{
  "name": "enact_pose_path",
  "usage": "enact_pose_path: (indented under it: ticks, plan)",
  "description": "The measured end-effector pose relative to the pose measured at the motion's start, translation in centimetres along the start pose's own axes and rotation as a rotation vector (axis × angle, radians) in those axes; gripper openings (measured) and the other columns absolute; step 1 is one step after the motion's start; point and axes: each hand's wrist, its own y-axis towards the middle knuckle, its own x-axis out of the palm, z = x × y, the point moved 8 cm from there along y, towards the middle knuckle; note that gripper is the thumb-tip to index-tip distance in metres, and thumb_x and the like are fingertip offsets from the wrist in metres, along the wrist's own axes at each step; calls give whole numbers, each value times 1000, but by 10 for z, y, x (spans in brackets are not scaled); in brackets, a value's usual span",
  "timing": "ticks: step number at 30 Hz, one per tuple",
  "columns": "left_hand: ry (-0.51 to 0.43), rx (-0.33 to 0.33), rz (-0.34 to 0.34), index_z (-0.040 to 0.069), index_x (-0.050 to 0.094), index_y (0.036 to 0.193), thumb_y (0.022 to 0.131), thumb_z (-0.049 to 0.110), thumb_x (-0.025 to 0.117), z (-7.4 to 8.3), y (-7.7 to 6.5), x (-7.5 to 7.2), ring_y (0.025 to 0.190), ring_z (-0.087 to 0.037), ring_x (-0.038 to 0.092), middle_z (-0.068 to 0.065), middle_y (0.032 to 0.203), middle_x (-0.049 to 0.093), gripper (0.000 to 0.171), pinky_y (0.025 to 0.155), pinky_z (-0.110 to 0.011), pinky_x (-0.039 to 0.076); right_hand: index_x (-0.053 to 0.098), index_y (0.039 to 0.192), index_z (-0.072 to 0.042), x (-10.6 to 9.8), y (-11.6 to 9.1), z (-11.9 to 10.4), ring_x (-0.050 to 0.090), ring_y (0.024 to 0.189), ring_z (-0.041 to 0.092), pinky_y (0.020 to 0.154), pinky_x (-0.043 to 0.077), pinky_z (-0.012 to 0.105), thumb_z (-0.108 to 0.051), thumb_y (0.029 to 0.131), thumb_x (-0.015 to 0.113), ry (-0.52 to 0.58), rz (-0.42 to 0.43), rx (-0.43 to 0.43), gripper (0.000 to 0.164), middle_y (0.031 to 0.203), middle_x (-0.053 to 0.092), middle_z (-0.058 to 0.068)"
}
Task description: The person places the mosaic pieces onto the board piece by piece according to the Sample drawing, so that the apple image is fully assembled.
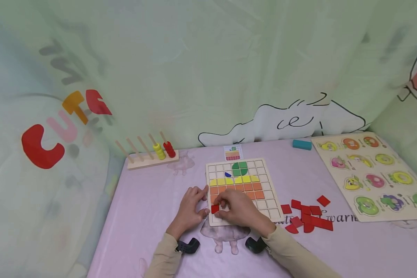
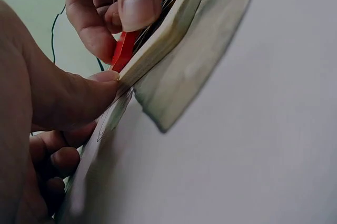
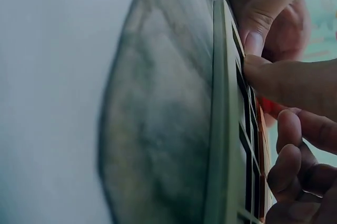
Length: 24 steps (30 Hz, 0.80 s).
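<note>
A square wooden grid board (image 1: 260, 204) lies on the table with colored pieces set in its cells. Green pieces (image 1: 240, 168) form a rounded shape near the top, above a row of yellow pieces (image 1: 246, 178) and two rows of orange squares (image 1: 248, 187). My right hand (image 1: 241, 209) pinches a red square tile (image 1: 215, 209) over a cell at the board's lower left. In the left wrist view, the tile's red side (image 2: 124, 50) shows at the board's edge. My left hand (image 1: 189, 207) rests beside the left edge, its thumb (image 2: 79, 95) touching the board there.
Several loose red pieces (image 1: 307, 220) are scattered right of the board. A small pattern card (image 1: 233, 153) lies behind it. At back left stands a wooden peg stand (image 1: 153, 164) with yellow and red beads. A teal block (image 1: 301, 144) and a fruit puzzle board (image 1: 363, 193) lie at right.
</note>
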Motion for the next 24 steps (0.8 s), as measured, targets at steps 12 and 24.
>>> enact_pose_path:
  ticks: [12, 24]
  plan:
    - [-5, 2, 7, -1, 58, 149, 76, 9, 78, 3, 0, -1, 95, -14, 44, 0, 98, 58, 77, 88, -34, 38, 80, 90, -18, -6, 1, 3, 47, 68, 4, 63, 39, 23, -14, 81, 89, -2, 17, 12, 13, 71, 56, -12]
    - [0, -2, 11, -2, 59, 148, 75, 9, 77, 4, 0, -2, 93, -14, 43, 1, 97, 58, 76, 86, -33, 39, 84, 90, -20, -3, 4, 3, 48, 69, 3, 62, 40, 23, -19, 80, 91, -80, 33, 24, 12, 72, 58, -14]
